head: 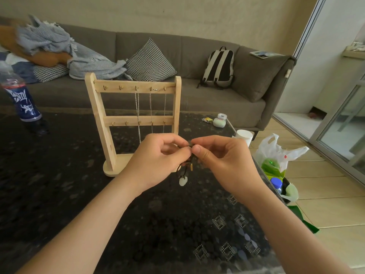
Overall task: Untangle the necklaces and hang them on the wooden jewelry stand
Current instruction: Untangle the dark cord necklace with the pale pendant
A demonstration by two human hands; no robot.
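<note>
Looking at a thin dark cord necklace [187,165] with a pale milky stone pendant [182,181] and small gold-coloured end caps. Held up in the air just in front of the base of the light wooden two-bar jewelry stand [98,119], above the dark speckled tabletop [59,175].

Pinched from both sides: left hand [158,155] with thumb and forefinger closed on the bunched top of the cord, right hand [221,161] doing the same from the other side, the two pinches almost meeting. Can't tell exactly where the tangle sits, too small and tucked behind the thumbs.

Handling guess: weighs next to nothing, totally limp, probably a bit grippy rather than slick, so no need to squeeze hard. Best to hold the cord right beside the tangle and let the pendant dangle as a weight. Wouldn't yank, risks tightening things. Would also treat the stone as chippable against the table.

Behind that, thin silver chains [137,107] already hanging off the three right-hand hooks of the top bar, two left hooks free. Further out: blue-labelled plastic bottle [21,99] at the table's far left, grey sofa [197,56] with a black-and-grey backpack [219,68], white plastic bag [276,149] down at the right.
</note>
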